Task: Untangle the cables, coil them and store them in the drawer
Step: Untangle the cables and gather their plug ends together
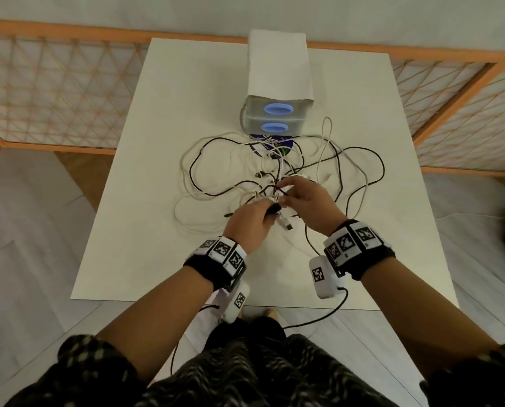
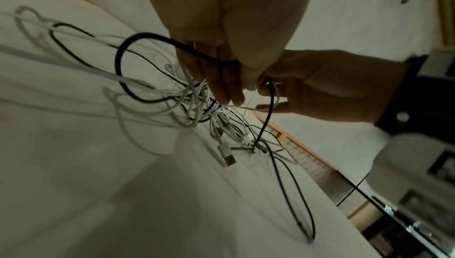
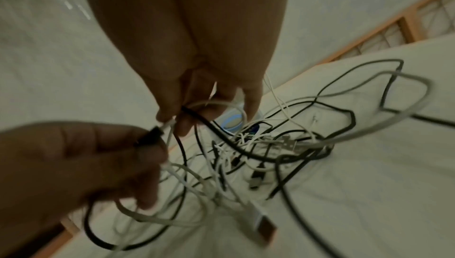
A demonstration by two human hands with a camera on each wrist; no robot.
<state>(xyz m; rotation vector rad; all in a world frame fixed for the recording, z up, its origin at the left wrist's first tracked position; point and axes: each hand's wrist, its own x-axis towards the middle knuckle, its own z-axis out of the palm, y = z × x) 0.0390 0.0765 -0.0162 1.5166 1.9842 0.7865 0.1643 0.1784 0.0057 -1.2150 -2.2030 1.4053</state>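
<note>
A tangle of black and white cables (image 1: 274,171) lies mid-table in front of a small white drawer unit (image 1: 279,80), whose two blue-handled drawers (image 1: 274,118) are shut. My left hand (image 1: 270,211) grips a black cable by its black plug (image 1: 274,208); in the right wrist view the left hand (image 3: 98,155) holds that plug (image 3: 150,135). Just beyond, my right hand (image 1: 283,192) pinches a black cable (image 3: 209,124) between thumb and fingers (image 3: 176,120). In the left wrist view my left hand (image 2: 236,75) holds the black cable (image 2: 138,36) above the pile. A white USB plug (image 1: 287,225) hangs below.
The white table (image 1: 163,230) stands inside a wooden lattice fence (image 1: 54,83). A purple round object (image 1: 270,146) lies under the cables before the drawer unit. Loose loops reach toward the table's right side (image 1: 371,171). Bare tabletop lies to the left and near me.
</note>
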